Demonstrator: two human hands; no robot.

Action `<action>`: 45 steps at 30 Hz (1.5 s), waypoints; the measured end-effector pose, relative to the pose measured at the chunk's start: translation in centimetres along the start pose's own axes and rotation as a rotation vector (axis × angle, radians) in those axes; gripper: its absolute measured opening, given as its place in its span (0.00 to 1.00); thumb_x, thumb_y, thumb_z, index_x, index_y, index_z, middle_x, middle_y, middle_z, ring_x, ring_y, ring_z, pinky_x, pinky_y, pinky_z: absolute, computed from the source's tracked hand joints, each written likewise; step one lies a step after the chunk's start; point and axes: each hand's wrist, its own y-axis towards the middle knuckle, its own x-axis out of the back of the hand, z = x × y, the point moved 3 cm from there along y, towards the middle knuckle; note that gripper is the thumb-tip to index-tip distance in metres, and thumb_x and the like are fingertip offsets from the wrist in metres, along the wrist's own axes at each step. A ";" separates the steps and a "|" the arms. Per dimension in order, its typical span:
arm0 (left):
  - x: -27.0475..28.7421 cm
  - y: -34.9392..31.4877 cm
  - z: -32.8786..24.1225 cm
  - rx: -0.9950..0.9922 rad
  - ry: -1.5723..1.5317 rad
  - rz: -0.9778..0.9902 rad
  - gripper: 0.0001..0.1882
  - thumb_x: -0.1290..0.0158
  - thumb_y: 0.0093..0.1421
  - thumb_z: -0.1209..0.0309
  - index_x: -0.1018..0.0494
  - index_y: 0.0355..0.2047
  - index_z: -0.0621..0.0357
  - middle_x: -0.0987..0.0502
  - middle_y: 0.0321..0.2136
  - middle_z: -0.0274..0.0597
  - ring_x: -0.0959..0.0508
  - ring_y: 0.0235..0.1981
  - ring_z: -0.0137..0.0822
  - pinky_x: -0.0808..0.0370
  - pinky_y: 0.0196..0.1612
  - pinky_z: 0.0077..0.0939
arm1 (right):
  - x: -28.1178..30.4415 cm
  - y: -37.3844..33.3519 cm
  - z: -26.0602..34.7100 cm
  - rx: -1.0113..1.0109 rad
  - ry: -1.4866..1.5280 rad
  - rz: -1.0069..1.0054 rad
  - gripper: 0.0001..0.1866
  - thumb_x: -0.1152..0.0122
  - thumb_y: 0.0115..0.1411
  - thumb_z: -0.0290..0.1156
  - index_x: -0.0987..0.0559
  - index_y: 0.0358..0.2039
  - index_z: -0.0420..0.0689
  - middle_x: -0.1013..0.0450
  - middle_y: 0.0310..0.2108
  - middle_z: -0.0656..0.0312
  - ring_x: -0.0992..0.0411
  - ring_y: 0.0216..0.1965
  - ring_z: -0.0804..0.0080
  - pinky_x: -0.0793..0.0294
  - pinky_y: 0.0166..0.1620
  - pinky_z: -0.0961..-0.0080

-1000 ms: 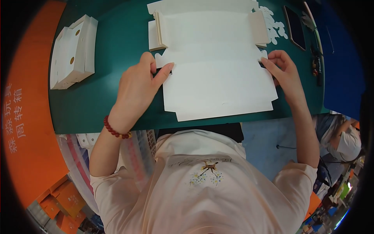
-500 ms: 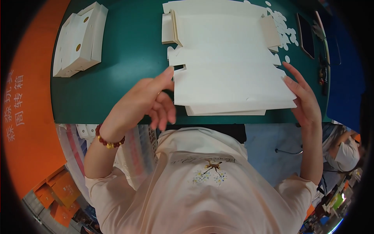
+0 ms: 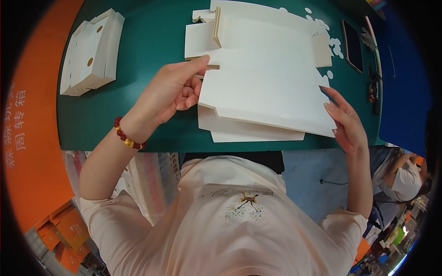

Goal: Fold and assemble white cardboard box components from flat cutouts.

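Observation:
A white cardboard box blank (image 3: 269,87), slotted at its sides, lies opened out over other white cardboard sheets (image 3: 248,131) on the green table. Its near edge is lifted and tilted off the sheets below. My left hand (image 3: 182,85) pinches the blank's left edge by a slot, thumb on top and the other fingers curled beneath. At the near right corner my right hand (image 3: 345,120) grips the edge, its thumb on top; some of its fingertips are hidden under the card. Small flaps stand up along the far left and right sides.
Stacked white folded boxes (image 3: 90,55) with round holes sit at the table's far left. Beyond the blank's right side are scattered white paper discs (image 3: 338,48), and a dark phone (image 3: 352,46) lies farther right. Another person (image 3: 401,177) is at the right, past the table.
My left hand has closed on the blank's left edge, where it was loose before. The blank has turned slightly and shifted left over the sheets beneath, uncovering more of them at the near left.

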 end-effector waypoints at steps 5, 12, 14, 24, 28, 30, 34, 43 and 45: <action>-0.2 -0.6 1.1 -0.091 -0.034 -0.147 0.22 0.48 0.65 0.50 0.29 0.33 0.60 0.28 0.16 0.35 0.32 0.11 0.21 0.43 0.11 0.12 | 1.5 0.4 -1.0 -0.052 0.121 0.109 0.30 0.37 0.60 0.25 0.36 0.62 0.38 0.25 0.42 0.59 0.25 0.31 0.84 0.31 0.21 0.89; 0.1 -1.1 0.9 -0.056 0.111 -0.092 0.14 0.44 0.63 0.61 0.28 0.29 0.58 0.29 0.16 0.31 0.36 0.11 0.18 0.46 0.12 0.13 | 0.7 0.5 -0.7 -0.003 -0.267 0.026 0.22 0.38 0.63 0.35 0.29 0.54 0.40 0.27 0.33 0.69 0.30 0.35 0.89 0.31 0.36 0.90; 0.1 -0.8 0.7 -0.079 0.341 -0.113 0.12 0.42 0.61 0.65 0.29 0.27 0.59 0.30 0.15 0.29 0.36 0.11 0.18 0.44 0.13 0.14 | 0.6 1.8 0.3 0.081 -0.448 -0.064 0.13 0.37 0.62 0.41 0.23 0.39 0.46 0.29 0.26 0.72 0.33 0.27 0.90 0.37 0.29 0.91; 0.6 -0.3 0.3 -0.275 0.807 -0.195 0.17 0.45 0.60 0.62 0.28 0.32 0.68 0.38 0.18 0.29 0.39 0.21 0.23 0.41 0.23 0.25 | -0.2 5.7 2.7 0.079 -0.949 -0.035 0.28 0.40 0.60 0.58 0.25 0.19 0.45 0.38 0.10 0.72 0.44 0.11 0.87 0.50 0.18 0.87; -0.3 -1.0 -0.8 -0.214 0.897 -0.204 0.16 0.44 0.59 0.63 0.27 0.30 0.68 0.35 0.15 0.33 0.36 0.18 0.27 0.39 0.22 0.27 | -0.5 5.3 2.6 0.191 -1.040 -0.084 0.27 0.37 0.59 0.54 0.26 0.16 0.44 0.39 0.10 0.72 0.44 0.12 0.85 0.49 0.18 0.83; -1.6 -1.9 -1.2 -0.388 1.136 -0.352 0.14 0.44 0.58 0.65 0.27 0.27 0.68 0.32 0.12 0.40 0.31 0.15 0.35 0.36 0.21 0.30 | -0.9 4.5 2.3 0.262 -1.033 -0.123 0.25 0.34 0.59 0.51 0.26 0.16 0.44 0.39 0.10 0.71 0.44 0.13 0.85 0.48 0.18 0.82; -2.7 -2.1 -0.8 -0.467 1.210 -0.487 0.13 0.44 0.57 0.67 0.27 0.25 0.67 0.30 0.12 0.46 0.28 0.14 0.43 0.34 0.20 0.33 | -2.5 2.7 2.9 0.530 -1.210 -0.277 0.19 0.31 0.58 0.38 0.26 0.17 0.41 0.38 0.12 0.68 0.42 0.15 0.82 0.46 0.20 0.79; -4.8 -0.2 0.0 -0.656 1.616 -0.632 0.20 0.43 0.60 0.61 0.35 0.16 0.56 0.31 0.09 0.41 0.29 0.10 0.41 0.34 0.14 0.31 | -5.7 3.9 2.6 0.924 -1.616 -0.149 0.16 0.39 0.62 0.41 0.28 0.25 0.44 0.30 0.18 0.59 0.31 0.17 0.62 0.33 0.23 0.70; -5.7 -0.4 0.0 -0.859 1.739 -0.677 0.24 0.43 0.60 0.52 0.36 0.16 0.53 0.33 0.08 0.39 0.30 0.09 0.37 0.35 0.13 0.28 | -6.5 4.2 2.2 0.925 -1.715 -0.159 0.17 0.40 0.63 0.44 0.27 0.26 0.45 0.29 0.19 0.59 0.29 0.18 0.60 0.31 0.24 0.67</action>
